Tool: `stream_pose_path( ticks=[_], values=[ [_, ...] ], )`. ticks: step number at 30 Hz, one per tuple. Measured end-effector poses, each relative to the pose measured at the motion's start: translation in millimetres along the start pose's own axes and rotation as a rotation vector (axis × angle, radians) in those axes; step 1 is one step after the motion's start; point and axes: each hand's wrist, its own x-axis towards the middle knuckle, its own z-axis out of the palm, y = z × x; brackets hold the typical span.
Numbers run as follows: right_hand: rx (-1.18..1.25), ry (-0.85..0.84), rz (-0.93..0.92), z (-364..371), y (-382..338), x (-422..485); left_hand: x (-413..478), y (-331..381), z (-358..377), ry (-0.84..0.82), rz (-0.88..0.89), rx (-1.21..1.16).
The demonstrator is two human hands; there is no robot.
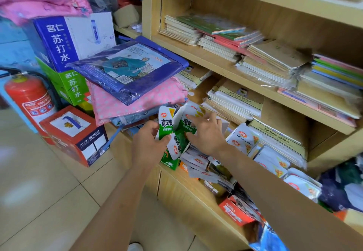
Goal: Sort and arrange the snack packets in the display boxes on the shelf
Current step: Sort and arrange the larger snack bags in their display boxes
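Tiled flooring is running along the left, where a red fire extinguisher (pixel 25 97) is standing beside stacked cartons (pixel 66 54). To their right, wrapped raincoat packages (pixel 125 70) are lying against the wooden shelf (pixel 147 15).

You are holding both hands just in front of the lowest open level. Your left hand (pixel 149 142) is curling its fingers round a green-and-white packet (pixel 165 125). Your right hand (pixel 206 135) is gripping a second packet (pixel 186 123) between thumb and fingers, and the two packets are touching.

Directly below, a green display box (pixel 170 163) is sitting at the counter edge with loose packets (pixel 198 164) lying beside it. Farther right, an orange display box (pixel 235 213) is standing near the edge. White packets (pixel 243 138) are lying behind your right forearm, and notebooks (pixel 225 42) are filling the levels above.
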Motion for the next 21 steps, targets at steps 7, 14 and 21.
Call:
stream_pose_path(
  ticks=[7, 14, 21],
  values=[
    [-0.093, 0.084, 0.101, 0, 1, 2, 1, -2, -2, -0.012, 0.004, 0.000],
    [0.192, 0.030, -0.011, -6, -4, -11, 1, -2, -1, 0.007, 0.021, 0.015],
    [0.166, -0.025, -0.219, 3, -8, -40, 0, 2, 0, 0.039, 0.017, 0.095]
  ],
)
